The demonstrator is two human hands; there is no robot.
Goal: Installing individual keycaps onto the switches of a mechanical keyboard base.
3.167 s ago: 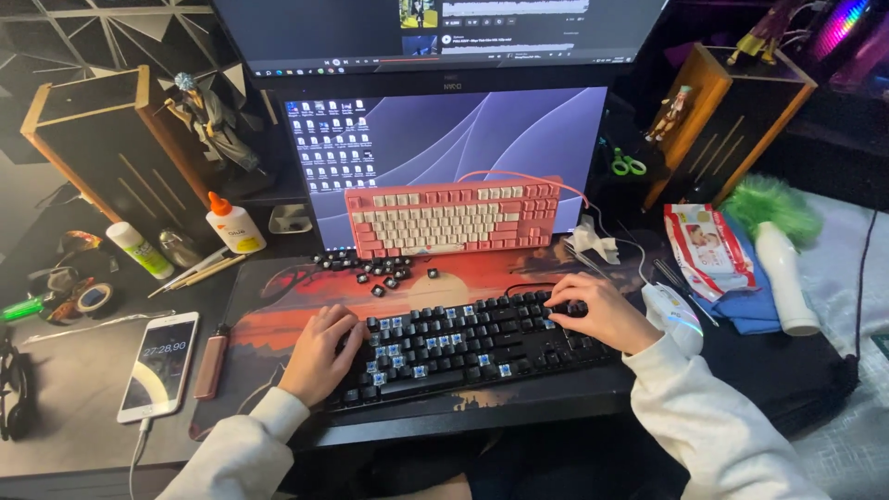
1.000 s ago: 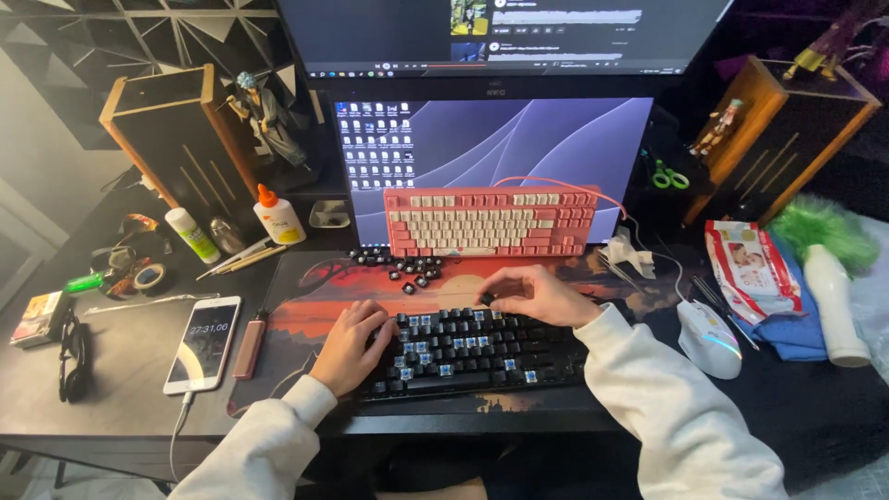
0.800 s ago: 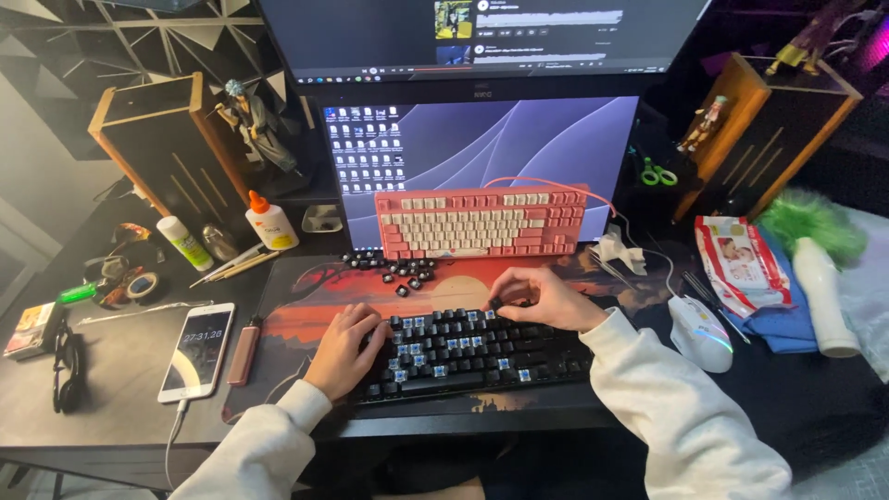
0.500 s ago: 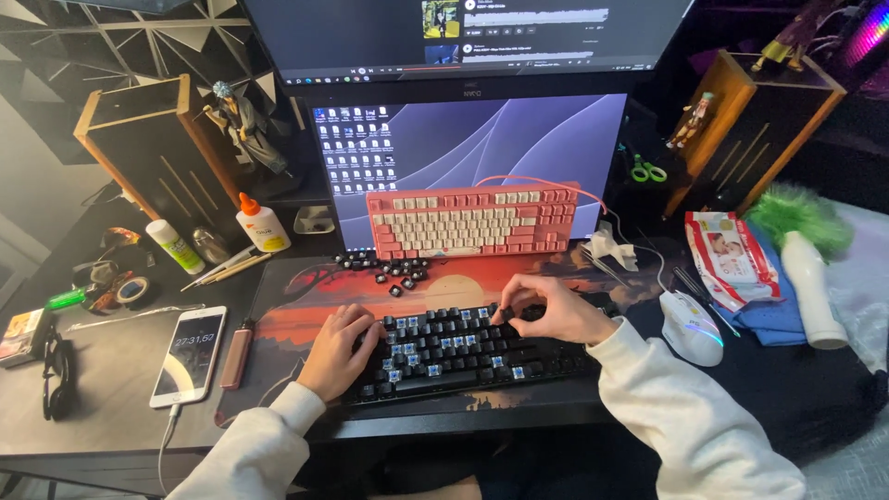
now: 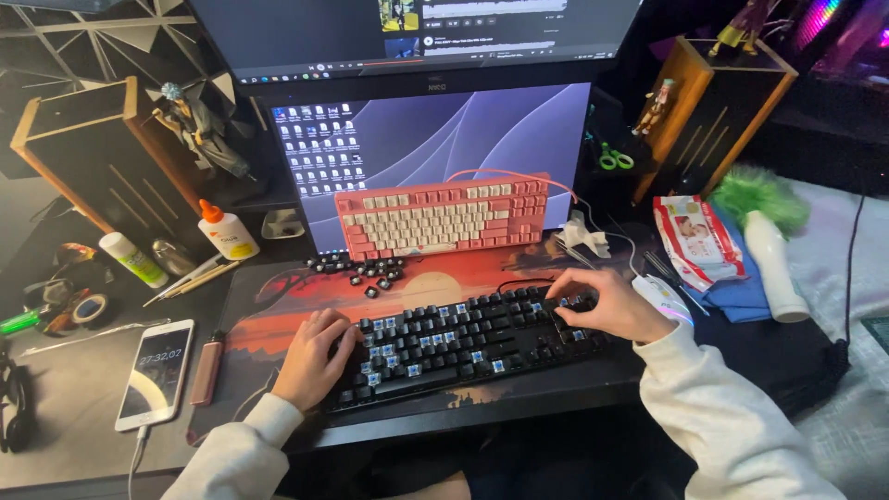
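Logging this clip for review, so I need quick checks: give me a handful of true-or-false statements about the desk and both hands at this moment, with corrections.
1. The left hand rests at the left end of the black mechanical keyboard with some keycaps missing. True.
2. The right hand grips the white computer mouse. False: it is on the black keyboard's right end; the mouse lies beside it.
3. The pink and white keyboard leans against the lower monitor. True.
4. The loose black keycaps lie to the right of the mouse. False: they lie on the desk mat between the two keyboards.
5. The white smartphone lies left of the left hand. True.
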